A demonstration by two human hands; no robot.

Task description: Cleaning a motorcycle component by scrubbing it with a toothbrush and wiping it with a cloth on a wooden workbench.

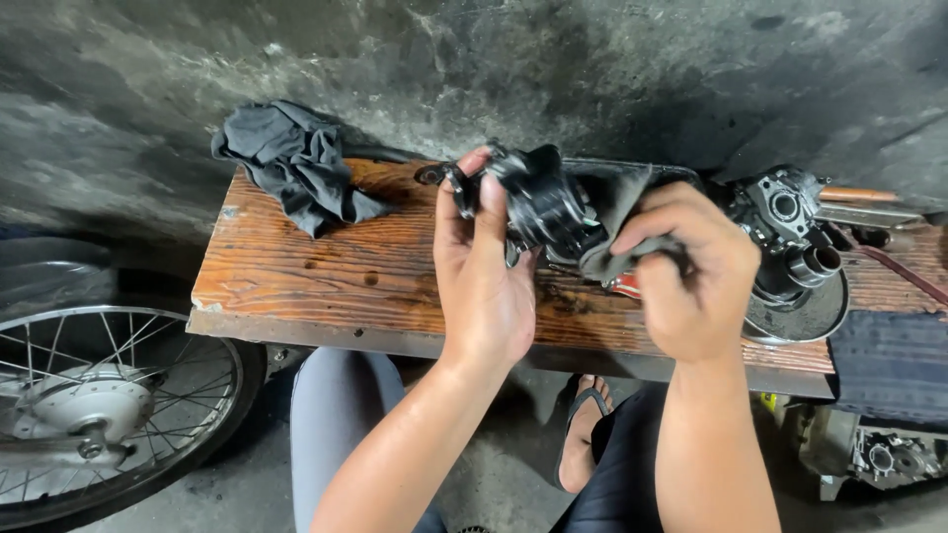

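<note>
My left hand (pixel 482 276) grips a black, greasy engine part (pixel 538 202) and holds it up over a wooden plank (pixel 326 271). My right hand (pixel 696 276) is closed on a dark grey rag (pixel 614 222) and presses it against the right side of that part. The rag hides much of the part's right side. Both hands are above the middle of the plank.
A crumpled dark cloth (pixel 296 163) lies at the plank's left end. A metal engine assembly (pixel 795 237) stands on a round plate at the right end. A spoked wheel (pixel 94 395) sits at lower left. My knees and a sandalled foot (pixel 585 434) are below the plank.
</note>
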